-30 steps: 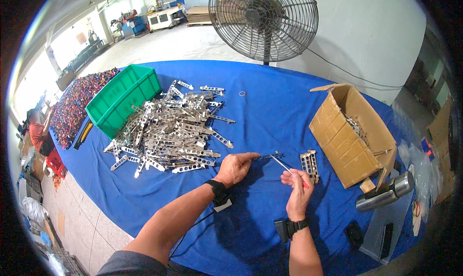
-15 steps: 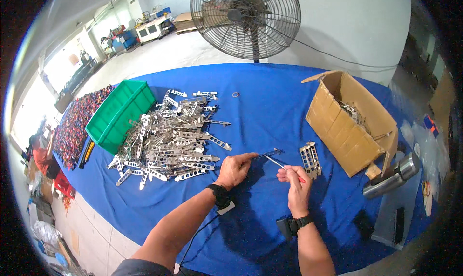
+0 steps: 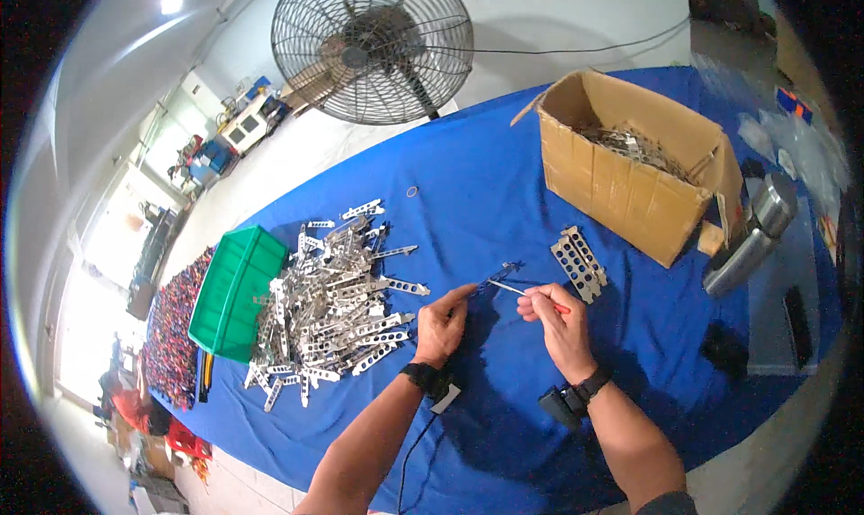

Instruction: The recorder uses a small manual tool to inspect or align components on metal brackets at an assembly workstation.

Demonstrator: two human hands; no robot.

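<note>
On the table [image 3: 504, 182], the pile of brackets [image 3: 337, 304] lies left of the left hand [image 3: 441, 324], the bin [image 3: 236, 290] further left. Right of the right hand [image 3: 556, 322] lies a bracket stack [image 3: 579, 263]; the box [image 3: 630, 169] stands behind it.

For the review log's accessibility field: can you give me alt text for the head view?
Two bare hands work over a blue-covered table: the right hand holds a thin tool, the left hand rests on the cloth. A pile of perforated metal strips and a green bin lie left, an open cardboard box right.

Blue tablecloth [image 3: 504, 200], green bin [image 3: 229, 290] (plain), silvery brackets [image 3: 337, 304]
</note>
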